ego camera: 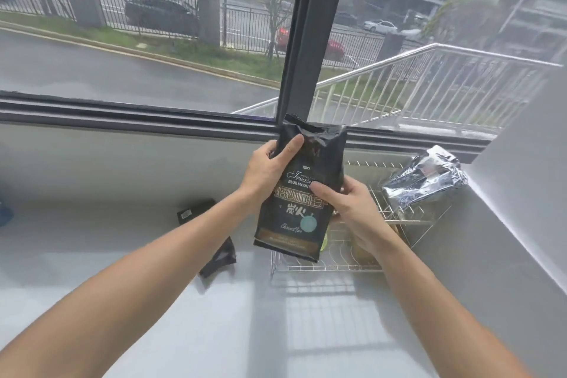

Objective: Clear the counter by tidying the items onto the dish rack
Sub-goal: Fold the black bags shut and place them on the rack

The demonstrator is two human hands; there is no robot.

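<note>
A black coffee bag [299, 218] with gold lettering is held upright in the air, above the left end of the wire dish rack [334, 267]. My left hand [267, 172] grips its upper left edge. My right hand [346, 205] holds its right side at mid height. A shiny silver-and-black bag [426, 178] lies on the rack's far right end. Something brown and something yellow-green lie in the rack, mostly hidden behind the bag and my right hand. A second black pouch [214, 255] lies flat on the grey counter [153, 301], partly under my left forearm.
A grey wall [506, 209] runs along the rack's right side. A dark window frame [122, 116] and a low grey ledge bound the counter at the back. A blue object [4, 212] shows at the far left edge.
</note>
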